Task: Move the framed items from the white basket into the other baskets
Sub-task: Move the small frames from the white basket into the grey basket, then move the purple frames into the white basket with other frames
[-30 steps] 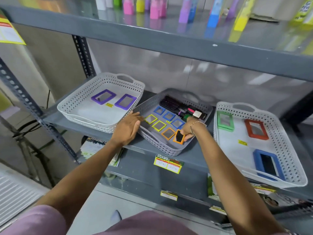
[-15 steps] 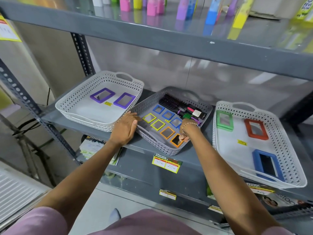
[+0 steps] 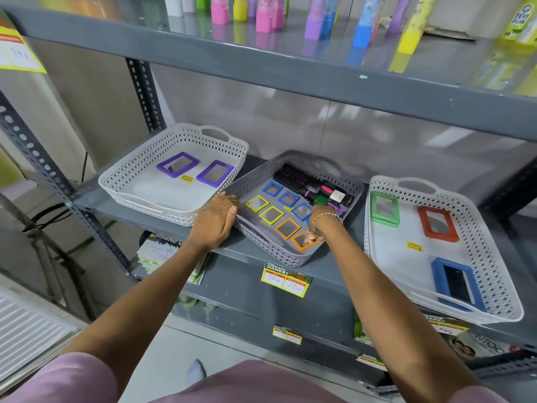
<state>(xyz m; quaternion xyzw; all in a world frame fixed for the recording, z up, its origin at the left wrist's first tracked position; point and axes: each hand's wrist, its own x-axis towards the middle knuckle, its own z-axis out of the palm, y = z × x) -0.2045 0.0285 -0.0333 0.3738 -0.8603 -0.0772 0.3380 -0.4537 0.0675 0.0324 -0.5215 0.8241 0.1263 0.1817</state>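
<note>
Three baskets stand on the grey shelf. The middle grey basket (image 3: 279, 257) holds several small framed mirrors in rows: blue (image 3: 273, 189), yellow (image 3: 257, 203) and orange (image 3: 288, 228). My right hand (image 3: 319, 219) reaches into its near corner, fingertips pinching the edge of the nearest orange framed mirror (image 3: 299, 242), which lies almost flat. Fingers of my left hand (image 3: 213, 221) curl against the grey basket's left rim. The left white basket (image 3: 139, 196) holds two purple framed mirrors (image 3: 177, 167). In the right white basket (image 3: 494, 257) lie a green (image 3: 384, 209), a red (image 3: 437, 223) and a blue frame (image 3: 456, 283).
A black hairbrush (image 3: 290, 175) and other small items fill the back of the grey basket. Coloured bottles (image 3: 261, 13) line the shelf above. Price tags (image 3: 286, 280) hang on the shelf edge, and magazines lie on the shelf below.
The orange framed mirror stood tilted up in my right hand; it now lies nearly flat in the grey basket's near corner. My left hand stays on the basket's rim.
</note>
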